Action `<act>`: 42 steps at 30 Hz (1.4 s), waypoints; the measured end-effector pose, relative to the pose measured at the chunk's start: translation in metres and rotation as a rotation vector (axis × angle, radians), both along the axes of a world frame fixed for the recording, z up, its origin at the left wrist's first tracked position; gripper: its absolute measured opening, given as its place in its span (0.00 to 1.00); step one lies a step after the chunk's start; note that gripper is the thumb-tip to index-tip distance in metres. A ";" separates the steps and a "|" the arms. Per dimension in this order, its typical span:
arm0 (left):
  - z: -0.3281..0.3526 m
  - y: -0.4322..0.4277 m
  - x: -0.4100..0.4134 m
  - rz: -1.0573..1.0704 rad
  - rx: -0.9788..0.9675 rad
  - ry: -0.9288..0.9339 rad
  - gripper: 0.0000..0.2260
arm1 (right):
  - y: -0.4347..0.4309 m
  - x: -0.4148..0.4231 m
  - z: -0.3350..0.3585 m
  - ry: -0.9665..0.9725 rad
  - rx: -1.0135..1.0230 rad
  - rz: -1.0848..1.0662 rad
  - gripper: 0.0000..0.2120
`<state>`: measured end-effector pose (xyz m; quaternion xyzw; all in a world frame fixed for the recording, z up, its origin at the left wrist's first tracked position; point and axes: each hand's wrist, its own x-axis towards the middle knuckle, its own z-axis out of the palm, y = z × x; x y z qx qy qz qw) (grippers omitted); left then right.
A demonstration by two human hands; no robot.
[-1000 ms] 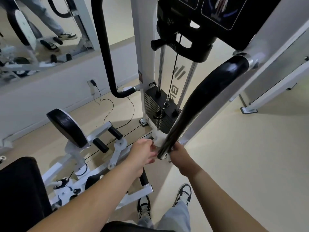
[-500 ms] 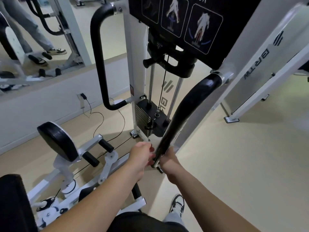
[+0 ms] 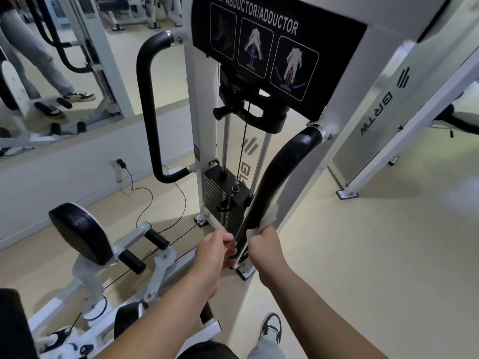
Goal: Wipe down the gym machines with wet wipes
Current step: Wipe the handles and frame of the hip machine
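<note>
Two hands on the glossy, curved black handle [image 3: 282,167]: the right hand [image 3: 264,247] clutches a crumpled white wipe [image 3: 269,216], the left hand [image 3: 215,252] curls round its lower end.

Your right grip [image 3: 264,246] has open floor [image 3: 375,255] to its right. Between it and your left grip [image 3: 215,252] runs the black handle bar [image 3: 274,182]; just beyond stands the weight stack [image 3: 217,193]. Left of the left grip, the rollers [image 3: 156,239] and pad [image 3: 80,231] crowd in.

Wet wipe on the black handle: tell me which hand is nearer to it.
Right. The right hand grips the wet wipe against the black handle; the left hand holds the handle's other side, below the wipe.
</note>
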<state>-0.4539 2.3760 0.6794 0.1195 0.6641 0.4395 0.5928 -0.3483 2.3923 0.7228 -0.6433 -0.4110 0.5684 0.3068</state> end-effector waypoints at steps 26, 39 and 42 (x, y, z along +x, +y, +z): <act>0.011 0.056 0.066 0.164 -0.019 0.026 0.39 | 0.081 0.074 0.031 0.050 -0.116 0.206 0.12; 0.156 0.095 0.129 0.177 0.420 1.061 0.24 | 0.143 0.153 0.080 0.004 0.370 0.325 0.17; 0.120 0.083 0.125 0.208 0.624 1.133 0.21 | 0.153 0.164 0.088 0.004 0.488 0.294 0.20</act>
